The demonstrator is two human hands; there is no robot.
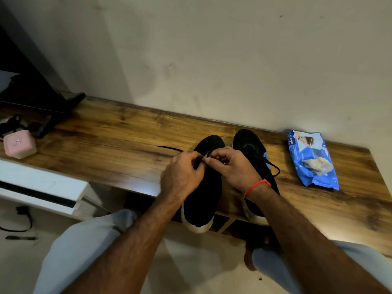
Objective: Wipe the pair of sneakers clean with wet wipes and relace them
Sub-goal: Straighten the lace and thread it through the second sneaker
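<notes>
sneakers: 2, black with pale soles, side by side on the wooden shelf [118, 149], toes to the wall, heels hanging over the front edge
left sneaker [203, 200]: under both hands, lace being worked at its tongue area
right sneaker [252, 145]: just beside the first, already laced, bow loop trailing off its right side
laces: 1 black lace [169, 148] loose end lies on the wood left of the left sneaker, runs in under the left hand
wipes: 1 blue wet wipes pack [311, 160], flat on the shelf right of the sneakers, near the wall, apart from them; a white wipe sticks out of its opening
left hand [182, 175]: fingers curled tight, thumb and forefinger pinching the lace over the left sneaker
right hand [229, 164]: fingers curled, fingertips pinching the same lace, nearly touching the left hand; red thread band [257, 185] on the wrist
other: 1 pink box [19, 144] at far left of the shelf
person: seated, 2 knees in light trousers below the shelf
</notes>
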